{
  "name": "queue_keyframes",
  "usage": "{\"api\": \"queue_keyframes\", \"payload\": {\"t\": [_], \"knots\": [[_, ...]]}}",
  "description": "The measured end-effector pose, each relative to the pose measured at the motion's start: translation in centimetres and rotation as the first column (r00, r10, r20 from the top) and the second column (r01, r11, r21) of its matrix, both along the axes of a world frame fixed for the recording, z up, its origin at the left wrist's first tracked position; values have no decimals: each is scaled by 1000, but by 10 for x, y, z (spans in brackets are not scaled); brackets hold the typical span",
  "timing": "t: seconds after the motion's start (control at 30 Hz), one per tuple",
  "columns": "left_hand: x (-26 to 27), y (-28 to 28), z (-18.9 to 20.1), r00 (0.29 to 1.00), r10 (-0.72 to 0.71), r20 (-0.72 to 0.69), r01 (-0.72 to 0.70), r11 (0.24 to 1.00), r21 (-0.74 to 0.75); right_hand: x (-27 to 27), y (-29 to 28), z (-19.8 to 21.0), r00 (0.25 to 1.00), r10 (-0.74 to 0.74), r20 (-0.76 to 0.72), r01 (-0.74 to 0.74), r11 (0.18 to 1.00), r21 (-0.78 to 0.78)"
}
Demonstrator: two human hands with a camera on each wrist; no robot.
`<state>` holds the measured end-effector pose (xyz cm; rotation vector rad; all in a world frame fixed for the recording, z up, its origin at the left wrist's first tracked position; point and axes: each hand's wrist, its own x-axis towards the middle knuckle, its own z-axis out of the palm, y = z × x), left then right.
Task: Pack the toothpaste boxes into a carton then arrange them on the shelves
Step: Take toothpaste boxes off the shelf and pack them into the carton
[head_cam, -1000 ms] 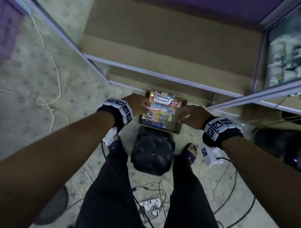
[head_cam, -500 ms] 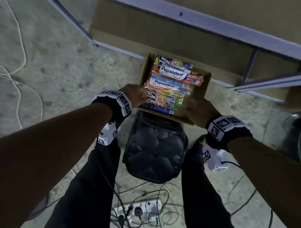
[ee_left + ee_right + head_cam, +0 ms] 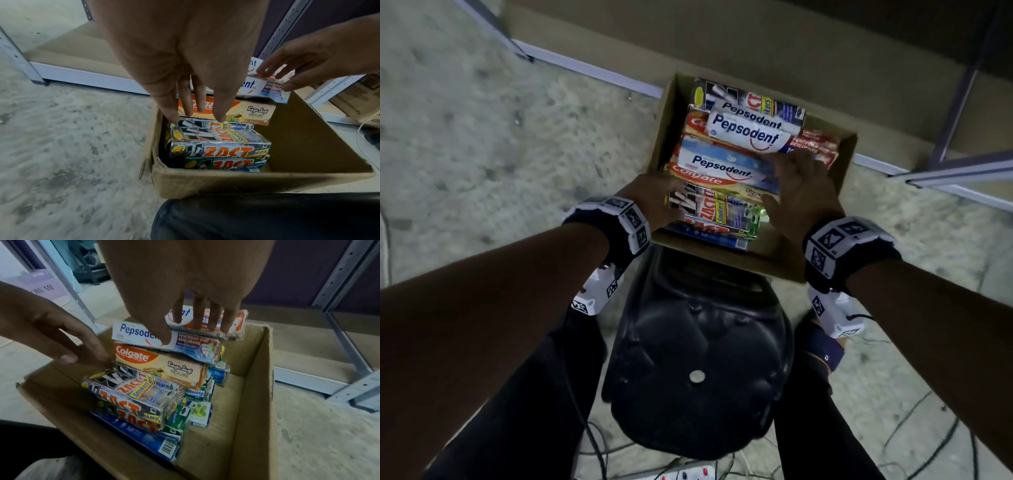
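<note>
The left hand (image 3: 654, 202), fingers straight, is touching the black ZACT toothpaste box (image 3: 222, 151) by the brown cardboard carton's (image 3: 226, 183) left wall. The right hand (image 3: 801, 192), fingers spread, is resting on the white Pepsodent box (image 3: 131, 334), which is probably light and crushable and best gripped along its long sides.

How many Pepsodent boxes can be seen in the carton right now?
3. The far Pepsodent box lies at the far end of the carton, the second Pepsodent box overlaps it, the third Pepsodent box sits nearer, under the right hand. Lower ones may be hidden.

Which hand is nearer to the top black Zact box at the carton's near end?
Left. The left hand touches that Zact box at its left end; the right hand rests higher, on the Pepsodent boxes behind it.
</note>
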<state>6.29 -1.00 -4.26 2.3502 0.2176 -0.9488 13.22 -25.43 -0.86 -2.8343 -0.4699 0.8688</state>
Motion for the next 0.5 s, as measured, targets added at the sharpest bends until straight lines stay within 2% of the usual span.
{"api": "queue_keyframes", "payload": {"t": [0.1, 0.2, 0.5], "knots": [[1, -4, -15, 1000, -4, 27, 5, 1000, -29, 0, 0, -11, 997, 39, 61, -38, 999, -20], [2, -9, -26, 999, -31, -24, 30, 999, -33, 0, -1, -18, 995, 61, 83, -59, 998, -27], [7, -18, -42, 970, -229, -87, 238, 965, 113, 3, -1, -26, 992, 42, 116, -44, 999, 18]]}}
